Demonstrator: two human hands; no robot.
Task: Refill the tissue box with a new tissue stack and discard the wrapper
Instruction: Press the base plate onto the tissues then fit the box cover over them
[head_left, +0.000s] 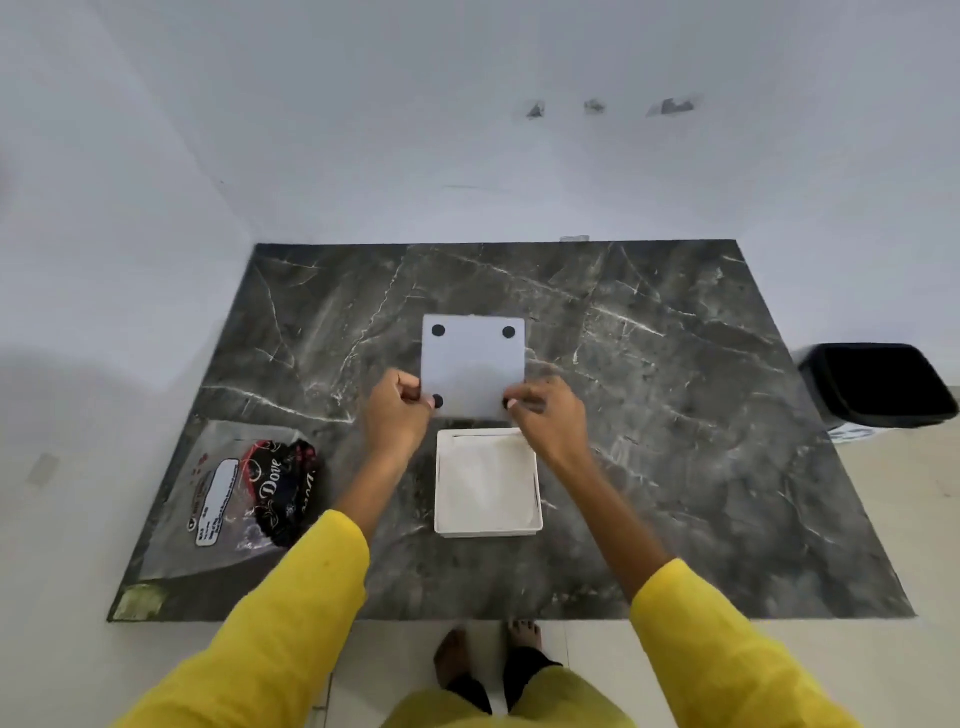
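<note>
A white square tissue box (538, 486) lies open on the dark marble table, with a white tissue stack (485, 480) inside it. Just beyond it is the box's flat white base panel (474, 361) with black round feet at its corners. My left hand (396, 415) grips the panel's near left corner and my right hand (548, 415) grips its near right corner. I cannot tell if the panel rests on the table or is lifted. The empty clear plastic wrapper (228, 488), printed with a label and a dark "Dove" design, lies flat at the table's near left.
The marble table (675, 415) stands against a white wall. A black waste bin (878, 384) sits on the floor past the table's right edge. My bare feet show below the table's front edge.
</note>
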